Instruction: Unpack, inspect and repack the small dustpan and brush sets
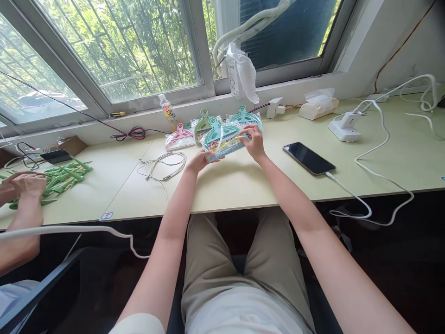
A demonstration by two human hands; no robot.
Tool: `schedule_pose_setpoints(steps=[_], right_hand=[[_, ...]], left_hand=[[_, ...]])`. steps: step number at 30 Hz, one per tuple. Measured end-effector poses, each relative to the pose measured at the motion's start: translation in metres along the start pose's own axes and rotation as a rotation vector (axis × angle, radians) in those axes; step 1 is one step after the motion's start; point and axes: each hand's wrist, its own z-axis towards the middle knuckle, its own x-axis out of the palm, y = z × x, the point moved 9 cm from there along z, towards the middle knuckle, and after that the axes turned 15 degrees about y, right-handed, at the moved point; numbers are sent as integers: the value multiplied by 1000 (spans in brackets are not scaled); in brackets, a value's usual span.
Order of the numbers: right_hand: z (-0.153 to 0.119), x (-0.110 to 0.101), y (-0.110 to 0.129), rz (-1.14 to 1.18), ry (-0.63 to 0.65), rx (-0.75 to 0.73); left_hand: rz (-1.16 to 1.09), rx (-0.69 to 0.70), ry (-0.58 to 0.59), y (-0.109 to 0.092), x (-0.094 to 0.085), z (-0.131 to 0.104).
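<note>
Between my two hands is a teal mini dustpan-and-brush set (222,135) in clear plastic wrap, tilted up off the table. My left hand (201,161) supports its lower left corner, the fingers passing beneath it. At the upper right edge, my right hand (254,142) pinches the wrapped set with thumb and fingers. Right behind it lie more wrapped sets: a pink one (180,136) at the left, a green one (203,121) in the middle, partly covered, and another teal one (243,116) at the right, partly behind my right hand.
A coiled cable (167,166) lies left of my left hand. A phone (309,158) on a charging cord and a power strip (344,127) are to the right. A bottle (168,111) and a tissue pack (318,105) stand near the window. A co-worker's hands (29,184) touch green items (66,178).
</note>
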Motion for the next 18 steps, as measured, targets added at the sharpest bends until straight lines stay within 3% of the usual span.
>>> schedule_pose_setpoints(steps=[3, 6, 9, 14, 18], right_hand=[[1, 2, -21, 225, -38, 128], [2, 19, -41, 428, 85, 272], [1, 28, -45, 557, 141, 295], [0, 25, -43, 614, 83, 271], [-2, 14, -52, 606, -35, 329]], left_hand=[[57, 16, 24, -4, 3, -1], [84, 29, 23, -6, 4, -1], [52, 25, 5, -5, 3, -1], [23, 45, -26, -7, 6, 0], [-5, 197, -52, -19, 15, -1]])
